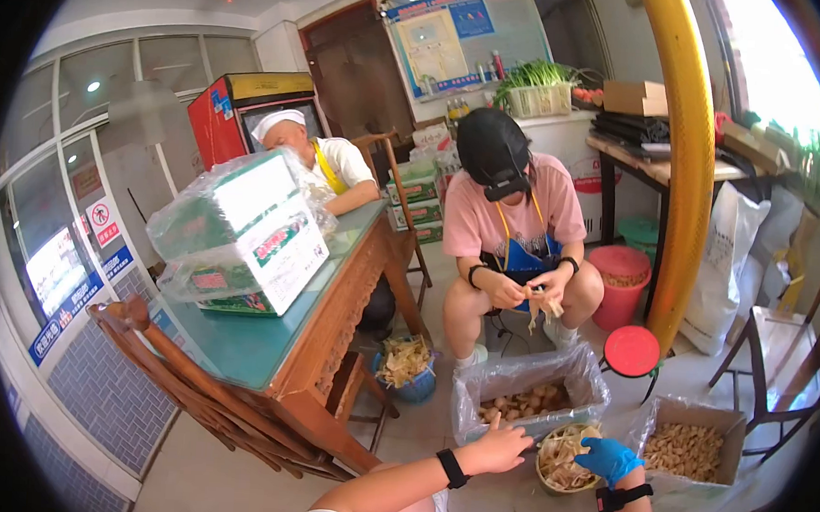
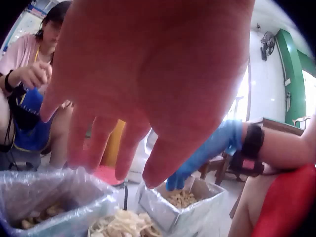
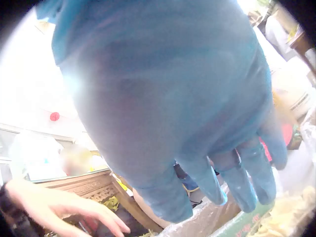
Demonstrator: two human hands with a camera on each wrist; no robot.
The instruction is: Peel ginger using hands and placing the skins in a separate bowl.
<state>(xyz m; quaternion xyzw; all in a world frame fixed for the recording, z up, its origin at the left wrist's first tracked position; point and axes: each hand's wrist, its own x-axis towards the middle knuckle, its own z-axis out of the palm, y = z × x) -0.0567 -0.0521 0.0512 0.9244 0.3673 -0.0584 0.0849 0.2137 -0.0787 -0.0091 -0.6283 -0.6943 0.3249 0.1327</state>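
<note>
My bare left hand is held over the near edge of a plastic-lined box, fingers straight and nothing in them. In the left wrist view its palm fills the upper middle. Round brownish bulbs lie in that box. My right hand, in a blue glove, hovers at the right rim of a round bucket heaped with pale papery husks. Its fingers are extended and slightly spread, with nothing between them in the right wrist view. To its right stands a lined box of pale clove-like pieces.
Opposite, a person in a pink shirt peels something in both hands. A glass-topped wooden table with a white-green carton stands left, another person behind it. A blue bucket of husks, red stool and yellow pipe stand nearby.
</note>
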